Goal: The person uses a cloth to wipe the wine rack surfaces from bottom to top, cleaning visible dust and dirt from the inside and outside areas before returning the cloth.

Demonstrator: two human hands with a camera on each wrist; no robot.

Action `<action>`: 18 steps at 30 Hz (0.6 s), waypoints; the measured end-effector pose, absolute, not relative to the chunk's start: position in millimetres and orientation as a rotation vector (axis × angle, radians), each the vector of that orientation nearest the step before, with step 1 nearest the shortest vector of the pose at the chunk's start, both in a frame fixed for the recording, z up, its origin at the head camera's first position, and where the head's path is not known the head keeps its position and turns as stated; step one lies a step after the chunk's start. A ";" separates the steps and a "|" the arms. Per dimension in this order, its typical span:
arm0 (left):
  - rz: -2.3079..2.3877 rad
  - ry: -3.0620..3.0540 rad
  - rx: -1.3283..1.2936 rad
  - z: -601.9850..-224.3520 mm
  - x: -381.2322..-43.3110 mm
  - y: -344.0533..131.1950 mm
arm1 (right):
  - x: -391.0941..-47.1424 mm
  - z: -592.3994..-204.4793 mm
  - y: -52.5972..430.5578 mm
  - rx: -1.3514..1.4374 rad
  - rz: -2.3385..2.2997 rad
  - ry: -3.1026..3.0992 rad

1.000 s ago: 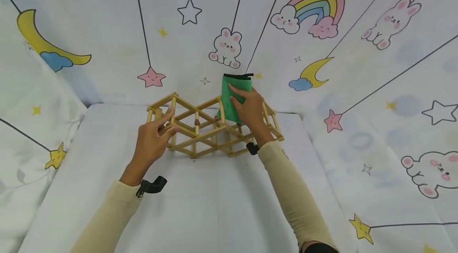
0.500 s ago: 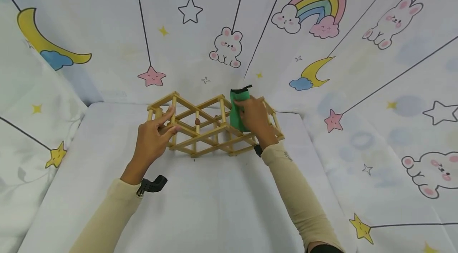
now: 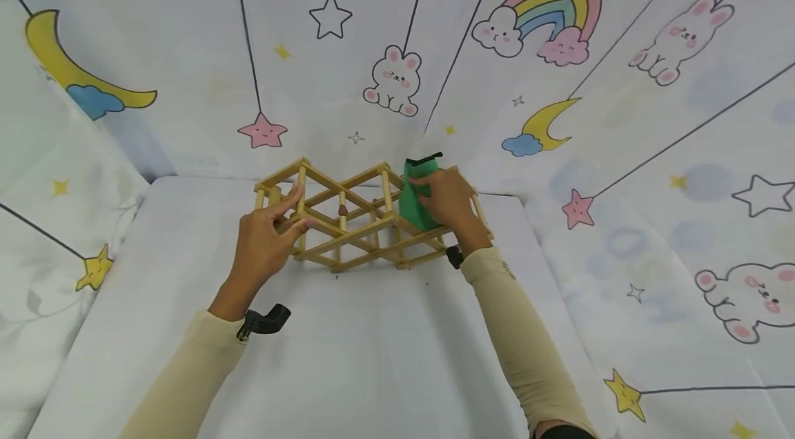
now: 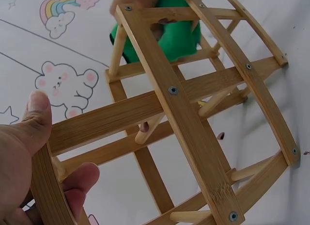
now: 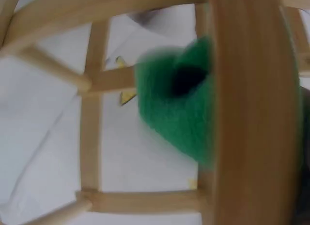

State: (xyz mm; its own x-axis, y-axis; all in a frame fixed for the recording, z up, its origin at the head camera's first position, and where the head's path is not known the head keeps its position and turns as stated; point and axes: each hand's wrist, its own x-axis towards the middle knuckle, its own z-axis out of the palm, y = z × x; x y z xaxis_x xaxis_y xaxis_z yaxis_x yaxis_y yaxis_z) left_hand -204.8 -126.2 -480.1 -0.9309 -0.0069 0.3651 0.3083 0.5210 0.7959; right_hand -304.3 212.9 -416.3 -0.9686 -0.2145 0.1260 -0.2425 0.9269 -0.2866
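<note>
A light wooden lattice rack (image 3: 341,239), made of crossed flat bars and round rods, stands near the back of the white table. My left hand (image 3: 263,239) grips an upright at its left end; in the left wrist view the thumb and fingers (image 4: 83,179) wrap the end bar. My right hand (image 3: 450,199) holds a green cloth (image 3: 417,208) with a black edge, bunched against the right half of the rack. In the right wrist view the cloth (image 5: 177,118) is blurred, partly behind a near wooden bar (image 5: 254,109). The right palm is hidden there.
Behind the rack rises a white backdrop (image 3: 186,45) printed with stars, moons, rabbits and a rainbow. The white tabletop (image 3: 348,356) stretches toward me. A small dark bit (image 4: 221,136) shows beyond the bars in the left wrist view.
The right hand and green cloth have moved down and slightly right, from above the rack into its right half, and the cloth is more bunched. The left hand and rack have stayed put.
</note>
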 end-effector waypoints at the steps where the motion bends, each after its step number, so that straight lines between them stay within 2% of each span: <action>1: -1.373 -2.442 -0.258 -479.8 -204.9 -125.4 | -302.0 -413.6 214.5 0.343 0.465 -3.047; 5: -1.373 -2.437 -0.256 -478.5 -204.5 -124.8 | -297.7 -401.8 214.1 0.244 0.675 -2.877; 8: -1.378 -2.438 -0.240 -478.3 -203.6 -125.6 | -299.2 -407.7 208.9 0.253 0.676 -2.774; 14: -1.380 -2.448 -0.247 -478.2 -203.7 -125.3 | -292.2 -413.5 213.0 0.289 0.537 -3.130; 18: -1.391 -2.441 -0.251 -478.4 -204.8 -124.3 | -291.7 -406.0 214.1 0.163 0.852 -2.870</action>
State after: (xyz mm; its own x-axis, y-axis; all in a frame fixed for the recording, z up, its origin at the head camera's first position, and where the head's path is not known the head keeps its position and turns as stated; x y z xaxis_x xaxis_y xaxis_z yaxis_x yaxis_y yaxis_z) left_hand -204.8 -124.3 -478.4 -0.9336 -0.0056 0.3583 0.3053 0.5107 0.8037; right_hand -291.7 214.1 -406.0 -0.9839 -0.0631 0.1672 -0.1440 0.8336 -0.5332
